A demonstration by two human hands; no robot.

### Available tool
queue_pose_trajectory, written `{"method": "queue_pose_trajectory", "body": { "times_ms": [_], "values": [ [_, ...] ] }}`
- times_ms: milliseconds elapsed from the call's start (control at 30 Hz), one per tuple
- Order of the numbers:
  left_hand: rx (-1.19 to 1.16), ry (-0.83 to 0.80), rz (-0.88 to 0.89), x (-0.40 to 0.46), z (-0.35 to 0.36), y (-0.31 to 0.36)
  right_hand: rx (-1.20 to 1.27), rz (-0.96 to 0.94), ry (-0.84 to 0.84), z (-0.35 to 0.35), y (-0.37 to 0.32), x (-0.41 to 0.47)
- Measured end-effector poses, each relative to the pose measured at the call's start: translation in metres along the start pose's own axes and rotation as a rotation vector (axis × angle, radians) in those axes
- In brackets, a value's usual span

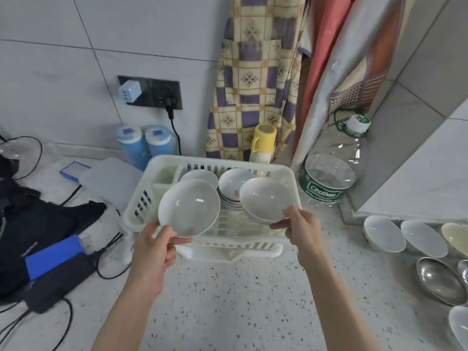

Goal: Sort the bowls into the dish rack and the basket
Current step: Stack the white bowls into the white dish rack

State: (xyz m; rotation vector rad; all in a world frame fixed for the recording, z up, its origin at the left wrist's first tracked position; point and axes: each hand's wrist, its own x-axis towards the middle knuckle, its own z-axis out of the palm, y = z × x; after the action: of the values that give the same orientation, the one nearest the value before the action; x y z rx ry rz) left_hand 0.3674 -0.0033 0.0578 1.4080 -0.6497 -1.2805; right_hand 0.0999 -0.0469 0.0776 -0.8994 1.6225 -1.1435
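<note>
A white plastic dish rack [157,171] stands on the speckled counter against the wall. Inside it a stack of patterned bowls [231,191] leans upright, with another white bowl [201,174] to its left. My left hand [154,245] pinches the near rim of a white bowl [188,206] held over the rack's left part. My right hand [301,230] pinches the rim of a second white bowl [266,198] over the rack's right part. More white bowls [385,233] and steel bowls [438,281] lie on the counter at the right.
A large clear water bottle [329,178] stands right of the rack, a yellow cup [263,143] and two blue canisters [141,145] behind it. Dark cloth, a blue box [50,259] and cables lie at the left. A clear lidded box [111,178] sits left of the rack.
</note>
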Motion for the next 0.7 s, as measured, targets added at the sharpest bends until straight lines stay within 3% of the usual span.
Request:
{"method": "queue_pose_trajectory", "body": {
  "times_ms": [167, 500, 700],
  "values": [
    [0.026, 0.033, 0.073, 0.035, -0.022, 0.017, -0.321, 0.049, -0.047, 0.043, 0.000, 0.009],
    [-0.055, 0.033, 0.135, 0.085, -0.019, 0.023, -0.332, 0.246, -0.145, 0.082, 0.003, 0.022],
    [-0.046, 0.026, 0.127, 0.109, -0.012, 0.022, -0.511, 0.257, -0.208, 0.100, 0.004, 0.034]
  ]
}}
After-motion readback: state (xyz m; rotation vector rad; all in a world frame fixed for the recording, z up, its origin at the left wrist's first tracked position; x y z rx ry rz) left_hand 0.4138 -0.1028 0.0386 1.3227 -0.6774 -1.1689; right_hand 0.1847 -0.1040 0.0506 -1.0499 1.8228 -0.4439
